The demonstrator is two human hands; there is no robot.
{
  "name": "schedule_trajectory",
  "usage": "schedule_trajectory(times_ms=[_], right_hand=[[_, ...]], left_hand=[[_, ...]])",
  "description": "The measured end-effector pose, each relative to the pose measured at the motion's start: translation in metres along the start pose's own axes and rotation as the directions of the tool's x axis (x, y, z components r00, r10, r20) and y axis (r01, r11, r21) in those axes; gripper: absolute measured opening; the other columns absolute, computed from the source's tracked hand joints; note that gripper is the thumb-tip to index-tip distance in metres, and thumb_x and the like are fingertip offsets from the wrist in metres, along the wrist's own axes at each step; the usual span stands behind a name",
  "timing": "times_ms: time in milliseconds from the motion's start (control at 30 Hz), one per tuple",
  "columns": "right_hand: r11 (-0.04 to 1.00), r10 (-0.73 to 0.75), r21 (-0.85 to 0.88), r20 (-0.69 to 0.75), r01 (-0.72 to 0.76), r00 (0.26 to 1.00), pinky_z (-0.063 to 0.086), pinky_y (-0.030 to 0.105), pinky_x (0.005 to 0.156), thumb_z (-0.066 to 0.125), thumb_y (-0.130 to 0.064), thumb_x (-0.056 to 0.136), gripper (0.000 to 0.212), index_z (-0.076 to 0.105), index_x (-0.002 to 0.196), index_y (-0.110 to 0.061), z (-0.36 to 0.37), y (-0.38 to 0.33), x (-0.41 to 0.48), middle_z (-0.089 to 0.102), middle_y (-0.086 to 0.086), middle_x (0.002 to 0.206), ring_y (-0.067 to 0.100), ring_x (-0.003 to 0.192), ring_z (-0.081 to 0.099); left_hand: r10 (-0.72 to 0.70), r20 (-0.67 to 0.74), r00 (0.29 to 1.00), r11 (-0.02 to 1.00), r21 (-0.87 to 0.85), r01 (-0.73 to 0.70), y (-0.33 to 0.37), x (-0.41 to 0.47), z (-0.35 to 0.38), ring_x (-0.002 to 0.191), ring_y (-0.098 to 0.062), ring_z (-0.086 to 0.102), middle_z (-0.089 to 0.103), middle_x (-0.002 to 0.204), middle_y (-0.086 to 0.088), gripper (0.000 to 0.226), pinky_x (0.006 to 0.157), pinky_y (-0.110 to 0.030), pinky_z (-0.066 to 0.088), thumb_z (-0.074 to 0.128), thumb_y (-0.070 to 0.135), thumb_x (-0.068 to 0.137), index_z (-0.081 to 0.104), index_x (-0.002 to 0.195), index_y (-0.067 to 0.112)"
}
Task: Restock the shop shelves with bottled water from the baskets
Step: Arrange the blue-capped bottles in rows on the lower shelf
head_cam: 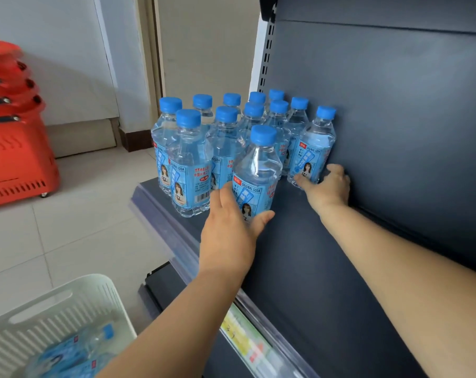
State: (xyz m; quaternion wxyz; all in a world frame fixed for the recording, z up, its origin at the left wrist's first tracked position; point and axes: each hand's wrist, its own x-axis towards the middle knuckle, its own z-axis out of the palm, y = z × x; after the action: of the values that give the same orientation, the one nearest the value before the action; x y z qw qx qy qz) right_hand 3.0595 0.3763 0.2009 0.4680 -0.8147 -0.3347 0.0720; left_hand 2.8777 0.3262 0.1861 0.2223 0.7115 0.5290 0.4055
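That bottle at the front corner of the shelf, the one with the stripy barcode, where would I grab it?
Wrap your fingers round the labelled middle of the barcode bottle, coming in from the open front edge of the shelf. It stands upright with nothing in front of it, while other bottles crowd behind and beside it. The narrow neck under the cap would probably slip more.
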Motion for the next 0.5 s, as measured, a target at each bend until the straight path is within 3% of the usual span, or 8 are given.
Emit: schedule_trajectory(times_ms=[67, 133, 200, 267, 300, 367, 433, 500], right_hand=[[0.997, 0.003, 0.079, -0.058, 0.002, 0.998, 0.045, 0.034, 0.086, 0.068, -0.04, 0.081, 0.041, 0.055, 0.107, -0.011, -0.006, -0.003, -0.019, 0.054, 0.012, 0.118, 0.027, 0.103, 0.057], [0.958, 0.003, 0.28, 0.216, -0.065, 0.976, 0.049, 0.037, 0.081, 0.056, -0.052, 0.086, 0.035, 0.059, 0.09, -0.017, -0.017, -0.01, -0.039, 0.063, 0.006, 0.099, 0.021, 0.089, 0.062], [0.907, -0.067, 0.363, 0.626, -0.213, 0.777, 0.049, 0.033, 0.085, 0.051, -0.066, 0.076, 0.056, 0.062, 0.106, -0.021, -0.032, -0.019, -0.059, 0.066, 0.0, 0.105, 0.013, 0.096, 0.062], [0.914, -0.169, 0.354, 0.776, -0.198, 0.608, 0.048, 0.034, 0.094, 0.065, -0.059, 0.063, 0.07, 0.055, 0.123, -0.024, -0.038, -0.022, -0.072, 0.064, -0.005, 0.118, 0.011, 0.108, 0.061], [0.923, -0.193, 0.353, 0.77, -0.154, 0.608, 0.049, 0.035, 0.094, 0.075, -0.044, 0.063, 0.067, 0.054, 0.123, -0.024, -0.036, -0.021, -0.076, 0.064, -0.006, 0.118, 0.011, 0.108, 0.061], [0.929, -0.191, 0.36, 0.663, -0.084, 0.724, 0.054, 0.031, 0.086, 0.082, -0.015, 0.067, 0.056, 0.057, 0.116, -0.021, -0.03, -0.018, -0.082, 0.066, -0.006, 0.11, 0.009, 0.099, 0.065], [0.92, -0.193, 0.39, 0.558, -0.049, 0.807, 0.055, 0.027, 0.079, 0.08, -0.008, 0.069, 0.042, 0.06, 0.104, -0.02, -0.025, -0.015, -0.081, 0.066, -0.007, 0.101, 0.006, 0.089, 0.066], [0.912, -0.214, 0.41, 0.502, -0.013, 0.838, 0.054, 0.025, 0.079, 0.08, -0.01, 0.071, 0.038, 0.061, 0.103, -0.02, -0.023, -0.01, -0.076, 0.065, -0.012, 0.096, 0.002, 0.086, 0.065]], left_hand=[[-0.005, 0.008, 1.0, 1.0, 0.005, 0.005, 0.001, 0.0, 0.0, 0.113, -0.023, 0.048, 0.04, 0.129, 0.0, 0.071, 0.084, -0.035, 0.042, 0.06, 0.052, 0.08, 0.033, 0.134, 0.015], [-0.005, 0.009, 1.0, 1.0, 0.01, 0.005, 0.001, 0.0, -0.001, 0.114, -0.023, 0.047, 0.041, 0.129, 0.001, 0.071, 0.084, -0.036, 0.043, 0.06, 0.052, 0.08, 0.033, 0.134, 0.016], [0.0, 0.018, 1.0, 1.0, 0.014, 0.0, 0.0, 0.001, 0.0, 0.116, -0.023, 0.047, 0.042, 0.13, 0.001, 0.073, 0.085, -0.038, 0.044, 0.063, 0.051, 0.079, 0.031, 0.136, 0.017], [0.001, 0.041, 0.999, 1.0, 0.018, -0.001, -0.003, 0.001, 0.0, 0.117, -0.021, 0.047, 0.043, 0.131, 0.002, 0.081, 0.087, -0.038, 0.045, 0.069, 0.048, 0.076, 0.029, 0.139, 0.02], [0.0, 0.053, 0.999, 1.0, 0.016, -0.001, -0.005, 0.002, 0.001, 0.117, -0.02, 0.048, 0.045, 0.13, 0.003, 0.085, 0.088, -0.037, 0.045, 0.073, 0.046, 0.073, 0.028, 0.141, 0.022], [0.001, 0.082, 0.997, 1.0, 0.02, -0.003, -0.007, 0.002, 0.0, 0.116, -0.019, 0.051, 0.049, 0.13, 0.004, 0.093, 0.088, -0.035, 0.046, 0.077, 0.043, 0.069, 0.024, 0.143, 0.026], [0.006, 0.116, 0.993, 0.999, 0.037, -0.01, -0.009, 0.001, 0.001, 0.119, -0.018, 0.051, 0.05, 0.134, 0.005, 0.102, 0.091, -0.034, 0.046, 0.078, 0.041, 0.069, 0.014, 0.147, 0.031], [0.015, 0.132, 0.991, 0.997, 0.068, -0.024, -0.01, 0.001, 0.001, 0.122, -0.017, 0.049, 0.047, 0.139, 0.006, 0.106, 0.093, -0.031, 0.043, 0.076, 0.041, 0.072, 0.004, 0.149, 0.031]])
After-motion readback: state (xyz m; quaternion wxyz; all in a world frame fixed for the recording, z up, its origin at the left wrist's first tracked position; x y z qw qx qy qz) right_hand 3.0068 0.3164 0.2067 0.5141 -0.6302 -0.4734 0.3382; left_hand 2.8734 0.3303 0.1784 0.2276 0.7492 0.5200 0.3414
